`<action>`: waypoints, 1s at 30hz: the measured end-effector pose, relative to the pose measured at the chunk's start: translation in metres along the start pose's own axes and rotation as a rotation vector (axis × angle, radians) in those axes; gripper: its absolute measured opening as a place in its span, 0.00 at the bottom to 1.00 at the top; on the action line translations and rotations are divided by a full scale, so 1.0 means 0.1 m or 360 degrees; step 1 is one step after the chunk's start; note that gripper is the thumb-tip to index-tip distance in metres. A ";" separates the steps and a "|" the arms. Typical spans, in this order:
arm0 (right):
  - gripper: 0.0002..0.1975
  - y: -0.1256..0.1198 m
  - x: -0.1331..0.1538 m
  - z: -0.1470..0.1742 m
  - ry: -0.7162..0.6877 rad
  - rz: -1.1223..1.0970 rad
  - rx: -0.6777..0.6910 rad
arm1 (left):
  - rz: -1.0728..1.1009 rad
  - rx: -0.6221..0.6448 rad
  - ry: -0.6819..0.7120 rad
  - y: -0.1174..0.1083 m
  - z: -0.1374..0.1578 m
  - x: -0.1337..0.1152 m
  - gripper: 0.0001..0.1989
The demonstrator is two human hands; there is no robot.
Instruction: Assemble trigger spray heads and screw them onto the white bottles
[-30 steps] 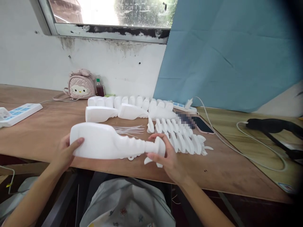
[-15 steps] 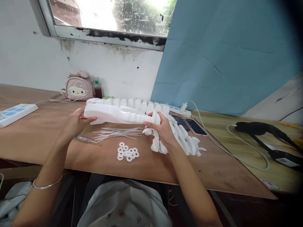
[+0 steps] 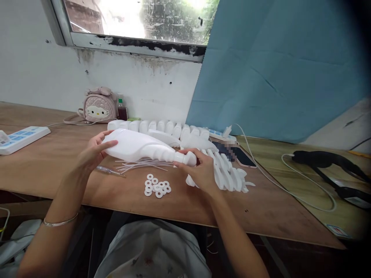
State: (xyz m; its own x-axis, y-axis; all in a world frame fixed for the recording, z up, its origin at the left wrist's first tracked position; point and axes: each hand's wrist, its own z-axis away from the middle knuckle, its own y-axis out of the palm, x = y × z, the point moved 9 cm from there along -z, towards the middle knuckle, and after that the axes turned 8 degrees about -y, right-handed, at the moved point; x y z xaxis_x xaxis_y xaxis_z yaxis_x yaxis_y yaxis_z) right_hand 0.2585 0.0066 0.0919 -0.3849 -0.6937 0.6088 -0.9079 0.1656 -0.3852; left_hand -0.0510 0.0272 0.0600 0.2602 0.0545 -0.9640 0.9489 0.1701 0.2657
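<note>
While both hands hold it clear of the bench (image 3: 52, 162), the white plastic bottle (image 3: 139, 146) lies on its side in the air above the bundle of thin white tubes (image 3: 142, 164). Its long axis runs left to right, dipping slightly toward the right; the flat base points left, the ribbed neck and nozzle point right. The left hand (image 3: 94, 150) has its grip spread around the base end, thumb on top. The right hand (image 3: 199, 172) has its grip pinching the nozzle end, fingers curled over the tip.

Directly beneath the bottle, a small screwdriver (image 3: 108, 170) lies beside the tubes, and a cluster of white washers (image 3: 156, 187) sits nearer the front edge. Just right of the right hand is a fanned row of white trigger parts (image 3: 228, 173), partly hidden by that hand. Behind the bottle a row of further white bottles (image 3: 162, 126) lies along the wall side. A phone (image 3: 240, 154) rests to the right of these, with a white cable (image 3: 292, 185) looping past it toward a black tool (image 3: 324, 160). On the left are a power strip (image 3: 21, 137) and a pink bag (image 3: 100, 109) against the wall. A bracelet (image 3: 59, 222) circles the left wrist.
</note>
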 end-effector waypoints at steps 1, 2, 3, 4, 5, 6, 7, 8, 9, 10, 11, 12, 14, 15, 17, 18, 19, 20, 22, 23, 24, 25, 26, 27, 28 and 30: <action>0.13 0.01 -0.01 0.01 0.0002 0.0015 -0.0010 | -0.0001 0.0027 0.0025 0.01 0.00 -0.01 0.27; 0.13 0.01 -0.02 0.02 0.0020 0.0018 -0.0022 | 0.0004 0.0045 0.0076 0.01 0.00 -0.04 0.29; 0.13 0.01 -0.04 0.02 0.0049 0.0009 -0.0034 | 0.0010 0.0057 0.0137 0.02 0.01 -0.08 0.30; 0.13 0.01 -0.07 0.03 0.0084 -0.0011 -0.0044 | 0.0016 0.0067 0.0202 0.02 0.02 -0.11 0.32; 0.13 0.01 -0.10 0.03 0.0121 -0.0042 -0.0050 | 0.0019 0.0080 0.0268 0.04 0.04 -0.15 0.33; 0.13 0.01 -0.12 0.03 0.0154 -0.0084 -0.0050 | 0.0019 0.0095 0.0337 0.05 0.07 -0.18 0.33; 0.13 0.02 -0.14 0.02 0.0181 -0.0137 -0.0043 | 0.0017 0.0110 0.0401 0.07 0.09 -0.22 0.34; 0.14 0.02 -0.16 0.01 0.0203 -0.0198 -0.0024 | 0.0017 0.0124 0.0458 0.09 0.12 -0.25 0.34; 0.15 0.04 -0.17 -0.01 0.0221 -0.0267 0.0013 | 0.0017 0.0136 0.0504 0.10 0.15 -0.28 0.35; 0.15 0.07 -0.18 -0.02 0.0234 -0.0338 0.0063 | 0.0014 0.0150 0.0536 0.12 0.18 -0.31 0.35; 0.16 0.10 -0.19 -0.03 0.0244 -0.0405 0.0122 | 0.0005 0.0167 0.0560 0.13 0.21 -0.33 0.37; 0.17 0.14 -0.20 -0.03 0.0258 -0.0469 0.0175 | -0.0009 0.0186 0.0583 0.15 0.23 -0.36 0.38; 0.19 0.20 -0.24 -0.01 0.0322 -0.0626 0.0235 | -0.0036 0.0233 0.0647 0.17 0.29 -0.43 0.42; 0.20 0.23 -0.26 0.01 0.0380 -0.0724 0.0241 | -0.0045 0.0257 0.0694 0.19 0.33 -0.46 0.43; 0.23 0.31 -0.32 0.06 0.0536 -0.0923 0.0273 | -0.0055 0.0288 0.0806 0.20 0.39 -0.53 0.46; 0.25 0.35 -0.33 0.08 0.0607 -0.0999 0.0305 | -0.0058 0.0292 0.0859 0.21 0.42 -0.55 0.47; 0.25 0.38 -0.33 0.10 0.0658 -0.1050 0.0340 | -0.0059 0.0288 0.0899 0.21 0.44 -0.57 0.48; 0.25 0.40 -0.32 0.11 0.0679 -0.1081 0.0363 | -0.0057 0.0275 0.0916 0.20 0.44 -0.57 0.48; 0.22 0.35 -0.25 0.08 0.0616 -0.1127 0.0336 | -0.0031 0.0213 0.0884 0.17 0.42 -0.56 0.45; 0.21 0.30 -0.20 0.05 0.0533 -0.1141 0.0305 | -0.0005 0.0168 0.0831 0.15 0.39 -0.54 0.41; 0.21 0.23 -0.13 0.02 0.0423 -0.1139 0.0279 | 0.0030 0.0122 0.0759 0.12 0.36 -0.51 0.37; 0.21 0.16 -0.05 0.00 0.0291 -0.1106 0.0262 | 0.0074 0.0081 0.0677 0.09 0.32 -0.48 0.35; 0.21 0.09 0.03 -0.02 0.0140 -0.1027 0.0249 | 0.0122 0.0046 0.0594 0.07 0.29 -0.45 0.33; 0.21 0.01 0.10 -0.03 -0.0018 -0.0895 0.0231 | 0.0168 0.0017 0.0511 0.05 0.26 -0.41 0.32; 0.22 -0.06 0.17 -0.04 -0.0175 -0.0716 0.0211 | 0.0208 -0.0005 0.0443 0.03 0.24 -0.38 0.31; 0.22 -0.16 0.29 -0.02 -0.0467 -0.0303 0.0147 | 0.0244 -0.0035 0.0373 0.01 0.23 -0.35 0.31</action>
State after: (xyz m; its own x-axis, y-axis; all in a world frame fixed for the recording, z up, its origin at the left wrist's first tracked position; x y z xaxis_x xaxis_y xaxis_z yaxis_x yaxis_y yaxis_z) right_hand 0.2619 -0.0148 0.1171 -0.1340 -0.8800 0.4557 -0.9345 -0.0407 -0.3535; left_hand -0.0552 0.0033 0.0934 0.3496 0.3067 -0.8853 0.8970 0.1633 0.4108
